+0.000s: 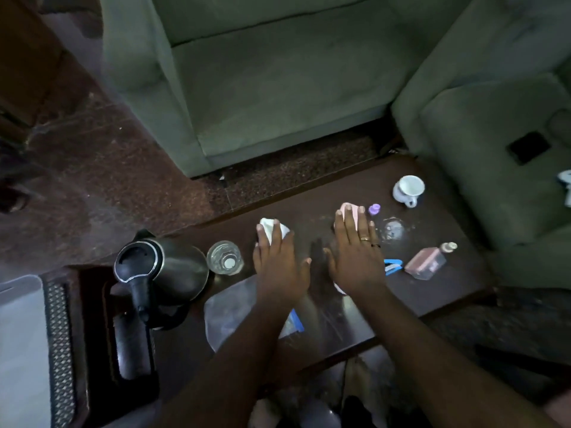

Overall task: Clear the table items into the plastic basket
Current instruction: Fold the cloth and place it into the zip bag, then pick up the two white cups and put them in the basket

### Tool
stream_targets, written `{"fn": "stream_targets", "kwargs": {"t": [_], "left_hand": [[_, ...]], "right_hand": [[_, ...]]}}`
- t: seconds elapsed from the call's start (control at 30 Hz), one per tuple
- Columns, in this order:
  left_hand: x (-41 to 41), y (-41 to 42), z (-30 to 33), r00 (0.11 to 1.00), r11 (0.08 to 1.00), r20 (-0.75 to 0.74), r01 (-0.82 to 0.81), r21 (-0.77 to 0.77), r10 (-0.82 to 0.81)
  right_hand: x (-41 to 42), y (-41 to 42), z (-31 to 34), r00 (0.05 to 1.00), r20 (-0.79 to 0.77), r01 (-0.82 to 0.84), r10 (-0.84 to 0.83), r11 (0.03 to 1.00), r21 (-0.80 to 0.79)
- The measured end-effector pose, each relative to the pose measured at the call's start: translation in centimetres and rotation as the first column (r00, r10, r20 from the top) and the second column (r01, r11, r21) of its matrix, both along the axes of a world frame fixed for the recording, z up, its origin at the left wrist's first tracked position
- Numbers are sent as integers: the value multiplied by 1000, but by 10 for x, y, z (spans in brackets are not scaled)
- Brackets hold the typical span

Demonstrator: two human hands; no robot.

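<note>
Both hands lay palm-down over the dark wooden coffee table (448, 193), fingers stretched flat and unclenched. The left hand (279, 261) covered most of a white crumpled object (272, 228), possibly a tissue or cloth; only its far end showed past the fingertips, and whether the fingers gripped it or merely rested on it could not be told. The right hand (355, 257), with two rings, hid the middle of a pale pink object (350, 211); a pink edge showed beyond the fingertips and a pale sliver near the wrist, too little to identify it.

The plastic basket could not be made out with certainty. A pale surface (18, 335) cut off at the left edge, beside a patterned strip, was too cropped to name.

Other items sat on the table: a steel electric kettle (163, 267) with a black lid and handle, just beside it a clear drinking glass (225, 257), a white teacup (408, 189) tipped on its side, a small purple-capped bottle (374, 209), a clear round object (393, 229) that was blurred, a blue item (393, 266) partly hidden behind the right wrist, and a pink-filled clear bottle (428, 261) lying down. A translucent plastic bag (228, 316) lay under the forearms. No writing or label was legible anywhere. A grey-green sofa (278, 72) stood beyond the table.
</note>
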State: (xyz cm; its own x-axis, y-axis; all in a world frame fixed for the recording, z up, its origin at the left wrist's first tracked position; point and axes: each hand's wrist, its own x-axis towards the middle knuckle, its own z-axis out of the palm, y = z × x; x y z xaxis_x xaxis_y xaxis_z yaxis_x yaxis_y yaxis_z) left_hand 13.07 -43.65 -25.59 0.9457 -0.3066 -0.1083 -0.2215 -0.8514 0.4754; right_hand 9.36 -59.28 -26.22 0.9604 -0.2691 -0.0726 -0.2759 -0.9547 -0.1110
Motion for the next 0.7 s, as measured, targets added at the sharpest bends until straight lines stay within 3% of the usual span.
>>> {"fn": "stream_targets", "kwargs": {"t": [0.07, 0.2, 0.33, 0.53, 0.7], "left_hand": [[-4, -12, 11, 999, 991, 36, 34, 129, -39], [-27, -23, 47, 994, 964, 27, 101, 247, -111], [-43, -28, 62, 979, 938, 18, 189, 292, -203], [-52, -61, 30, 987, 942, -51, 158, 296, -149], [-62, -106, -28, 936, 976, -350, 34, 216, 45]], "right_hand": [[-17, -17, 13, 998, -54, 6, -9, 999, -54], [-57, -42, 55, 994, -68, 77, -83, 994, -77], [-77, -57, 73, 987, -62, 147, -150, 987, -60], [-72, -81, 42, 988, -89, 120, -126, 990, -70], [-61, -116, -14, 990, -123, 60, -68, 996, -62]]}}
